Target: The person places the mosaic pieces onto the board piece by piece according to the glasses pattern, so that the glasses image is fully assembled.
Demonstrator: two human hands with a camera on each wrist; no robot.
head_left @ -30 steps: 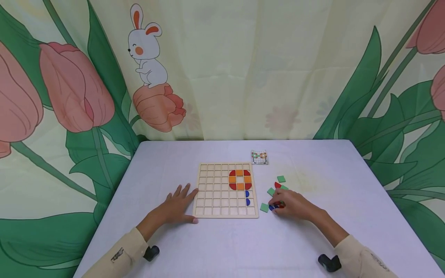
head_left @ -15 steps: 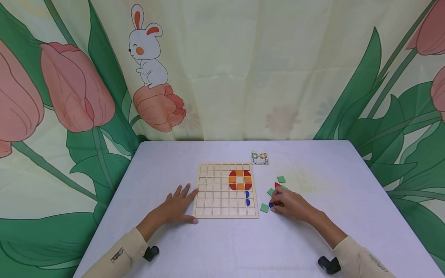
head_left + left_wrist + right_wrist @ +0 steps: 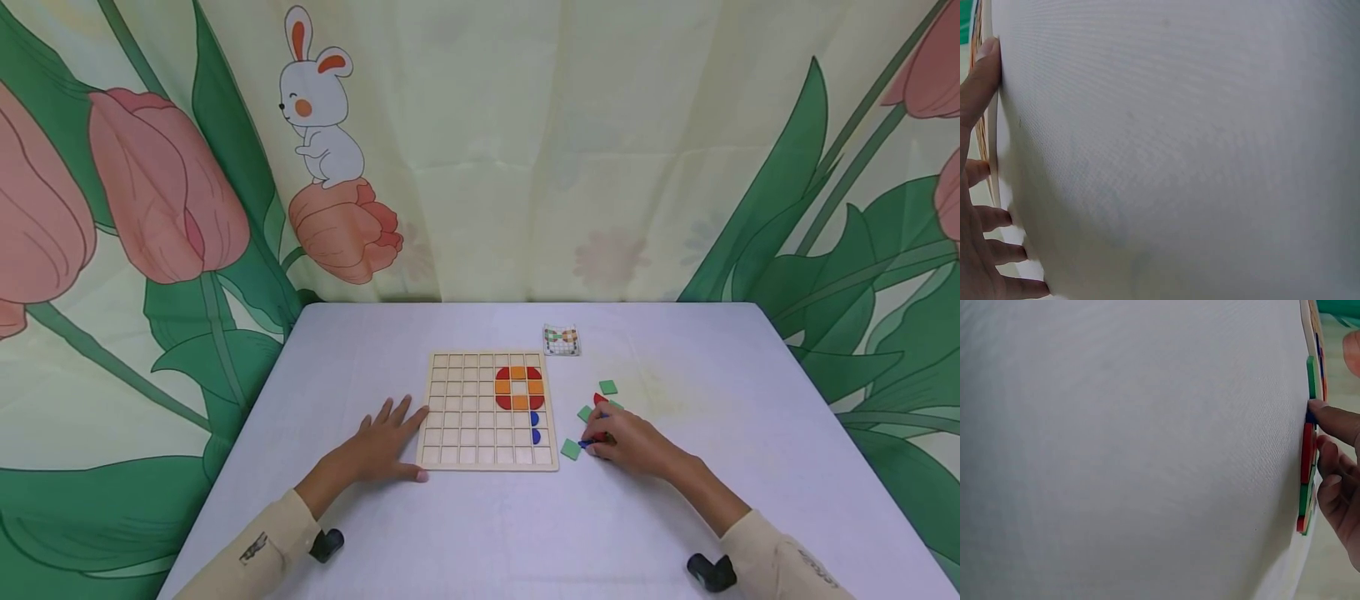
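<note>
A wooden grid board [image 3: 465, 433] lies on the table, with red and orange pieces [image 3: 519, 402] in a ring and two blue half-round pieces [image 3: 536, 436] below it. My left hand [image 3: 378, 450] rests with fingers spread at the board's left edge; in the left wrist view its thumb [image 3: 982, 81] touches the rim. Right of the board, my right hand [image 3: 630, 442] pinches a blue piece [image 3: 586, 443] that looks tilted, its far part hidden by the fingers. The right wrist view shows the thumb [image 3: 1332, 422] against blue, beside a red piece [image 3: 1307, 453].
Several green squares [image 3: 570, 450] and a red piece [image 3: 600, 398] lie loose around the right hand, some partly covered. A small pattern card [image 3: 562, 340] lies by the board's upper right corner. A printed curtain [image 3: 495, 167] hangs behind the table.
The right hand's fingertips have drawn together on a blue piece, which has gone from lying flat to tilted. The left hand and the board stay in place.
</note>
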